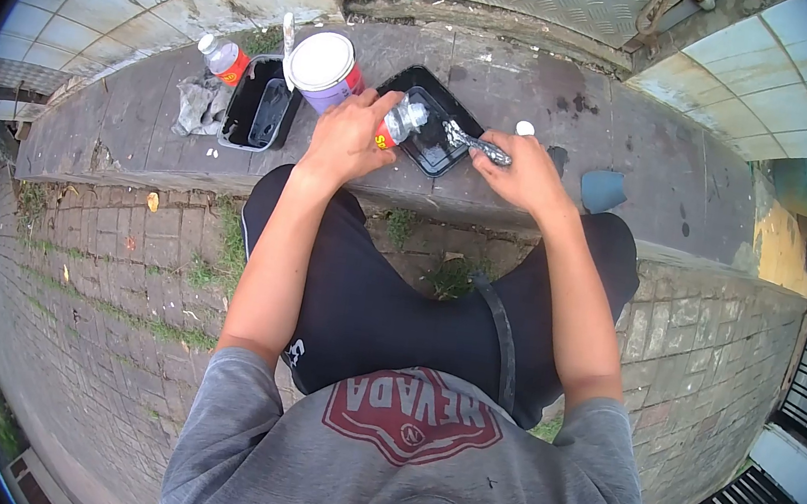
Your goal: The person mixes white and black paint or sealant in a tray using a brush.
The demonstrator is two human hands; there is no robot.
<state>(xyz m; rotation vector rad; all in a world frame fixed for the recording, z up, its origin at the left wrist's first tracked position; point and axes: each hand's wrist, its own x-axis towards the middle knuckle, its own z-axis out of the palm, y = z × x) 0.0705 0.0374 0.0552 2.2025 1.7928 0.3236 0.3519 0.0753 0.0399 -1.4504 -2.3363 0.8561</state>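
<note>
From where I stand, the left hand (347, 134) has its fingers wrapped round a clear bottle (395, 128) with a red label, tipped so its upper end leans over the black tray (443, 96) on the ledge (660, 132). The fingers of the right hand (524, 173) are clamped on the handle of a brush (489, 151), whose whitened head points into the same tray.

The bottle looks like thin plastic: light, and soft enough to dent if squeezed. I can't tell how much is in it, so its weight is a guess; any liquid would shift toward the low end. Wet hands would make it slippery, I'd think. The labelled middle seems the best hold, with a gentle grip.

The brush should be light too, stiff along the handle and softer at the tip. Its handle is smeared and may slide, so I'd hold it mid-handle, away from the messy head. The tray looks light and rather thin; I'd take it by the rim.

A white cap (525, 128) shows just beside the right hand, though I can't tell whether it is held. The lidded tub (324, 66) behind the left hand is probably heavy if full, so I'd use both hands.
</note>
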